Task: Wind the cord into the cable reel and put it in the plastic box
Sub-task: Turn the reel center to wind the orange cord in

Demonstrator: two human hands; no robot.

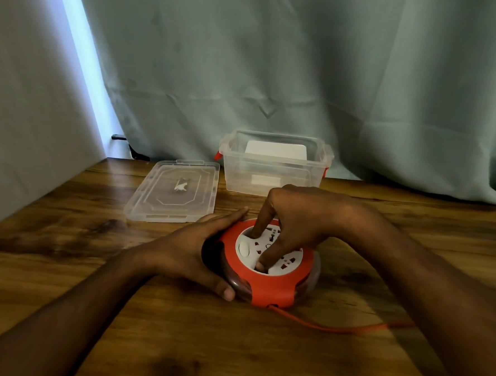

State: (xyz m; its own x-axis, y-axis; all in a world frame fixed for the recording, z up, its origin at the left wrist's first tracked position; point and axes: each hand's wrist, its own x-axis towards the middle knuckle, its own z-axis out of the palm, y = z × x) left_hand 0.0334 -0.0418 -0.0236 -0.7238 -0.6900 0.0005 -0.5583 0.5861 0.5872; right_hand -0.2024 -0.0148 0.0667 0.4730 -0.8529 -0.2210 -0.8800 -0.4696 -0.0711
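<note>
I see the table (62,263) end at the wall in the upper left of the frame and at the curtain (278,59) along the top, and bare wood lies in the lower half. The reel (267,282) lies at the centre, below the open box (274,166) and right of the lid (174,190). My left hand (190,251) cups its left rim, thumb and fingers curled around it; my right hand (297,217) presses index finger and thumb into the white face, and the cord (334,326) runs out to the lower right.

Dim, soft focus — daylight from curtain gap (82,70), upper left.
</note>
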